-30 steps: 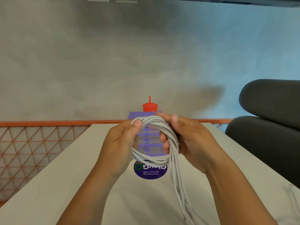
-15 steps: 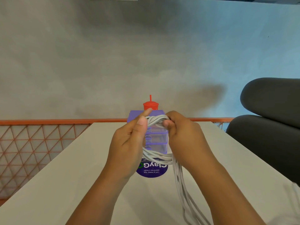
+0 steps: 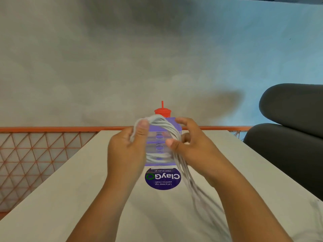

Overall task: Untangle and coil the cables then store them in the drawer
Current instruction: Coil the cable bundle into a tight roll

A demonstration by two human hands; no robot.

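Note:
A coil of pale grey cable (image 3: pixel 162 124) is held up in front of me between both hands. My left hand (image 3: pixel 127 151) grips the coil's left side, thumb pressed on the loops. My right hand (image 3: pixel 190 147) holds the right side, thumb on the strands and fingers partly spread. Loose strands of the same cable (image 3: pixel 195 193) hang down toward me and look blurred. Behind the coil stands a small purple drawer unit (image 3: pixel 175 128) with clear drawer fronts, all shut, mostly hidden by the coil and hands.
The pale table (image 3: pixel 70 198) carries a round purple sticker (image 3: pixel 162 179). A red cup with a straw (image 3: pixel 162 111) stands behind the drawer unit. An orange mesh railing (image 3: pixel 35 151) runs along the far edge. A dark grey chair (image 3: pixel 293 130) sits at the right.
The coil has been raised slightly and its loop opened wider. My right hand's fingers have spread and shifted lower on the right side; the hanging strands have swung.

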